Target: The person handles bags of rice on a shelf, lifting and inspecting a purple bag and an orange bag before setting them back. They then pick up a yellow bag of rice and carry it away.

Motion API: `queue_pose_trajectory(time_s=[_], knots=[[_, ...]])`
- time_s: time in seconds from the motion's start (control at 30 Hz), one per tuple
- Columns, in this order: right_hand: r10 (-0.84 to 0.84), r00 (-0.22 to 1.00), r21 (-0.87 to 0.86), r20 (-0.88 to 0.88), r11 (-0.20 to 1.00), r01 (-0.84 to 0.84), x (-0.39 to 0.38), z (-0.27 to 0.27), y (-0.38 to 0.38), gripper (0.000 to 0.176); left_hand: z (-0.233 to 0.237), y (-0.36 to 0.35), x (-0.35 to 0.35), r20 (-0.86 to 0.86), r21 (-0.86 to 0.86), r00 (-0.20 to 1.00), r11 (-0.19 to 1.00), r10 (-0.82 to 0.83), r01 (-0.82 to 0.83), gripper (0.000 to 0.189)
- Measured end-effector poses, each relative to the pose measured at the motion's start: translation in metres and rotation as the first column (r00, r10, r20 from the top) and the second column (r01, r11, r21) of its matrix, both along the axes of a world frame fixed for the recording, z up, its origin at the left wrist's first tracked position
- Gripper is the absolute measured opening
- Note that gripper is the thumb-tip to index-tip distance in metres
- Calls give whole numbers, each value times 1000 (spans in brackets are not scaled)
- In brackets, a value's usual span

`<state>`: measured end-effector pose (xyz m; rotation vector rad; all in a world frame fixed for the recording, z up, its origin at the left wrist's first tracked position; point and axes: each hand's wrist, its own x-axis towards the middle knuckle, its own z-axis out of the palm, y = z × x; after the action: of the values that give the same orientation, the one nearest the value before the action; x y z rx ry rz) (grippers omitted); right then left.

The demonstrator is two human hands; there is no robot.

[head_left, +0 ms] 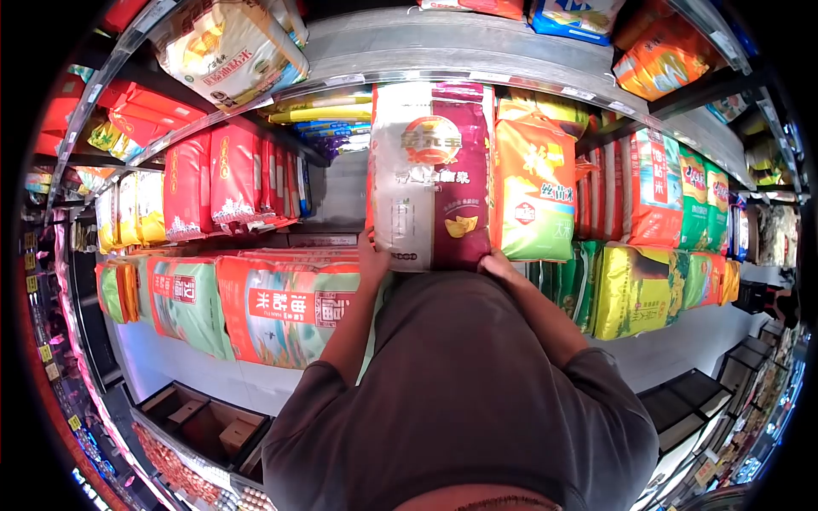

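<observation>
A large white and maroon rice bag [430,183] stands upright straight ahead, close to my body. My left hand [372,255] is closed on its lower left edge, and the fingers are partly hidden by the bag. At the lower right corner, my right hand [501,266] grips the same bag. Close beside it on the right stands an orange and green rice bag [535,183], which neither hand visibly holds.
Over the bags runs a grey upper shelf [358,43], carrying a white rice bag [228,55]. Red bags [234,175] line the left shelf. Lower down lie a red and green bag [281,302] and a yellow bag [641,289]. Black bins [200,417] stand behind left.
</observation>
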<state>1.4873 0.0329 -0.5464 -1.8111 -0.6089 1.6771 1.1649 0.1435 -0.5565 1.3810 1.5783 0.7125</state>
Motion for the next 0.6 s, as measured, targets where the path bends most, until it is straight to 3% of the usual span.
queue_pose_trajectory(time_s=[0.07,0.13,0.2,0.3,0.47,0.53,0.6], knots=[[-52,997,33,-49,998,54,3,-10,-4,30,8,0,-2,-22,-81,999,996,-25,24,74],[93,995,19,34,995,-93,5,5,-2,23,31,2,4,-36,-161,998,986,-57,50,74],[86,995,-31,41,996,-85,4,7,-2,22,63,6,13,-451,-335,843,931,-293,144,74],[79,995,-86,57,994,-74,4,9,2,21,59,13,7,-528,-349,743,903,-412,252,75],[53,985,-99,167,994,-37,4,11,6,14,71,19,4,-433,-430,822,886,-370,172,81],[121,990,-183,73,977,-105,13,24,8,12,79,13,4,-394,-435,858,889,-330,142,83],[82,996,-181,41,981,-74,12,31,7,10,82,5,0,-252,-418,943,903,-217,96,82]])
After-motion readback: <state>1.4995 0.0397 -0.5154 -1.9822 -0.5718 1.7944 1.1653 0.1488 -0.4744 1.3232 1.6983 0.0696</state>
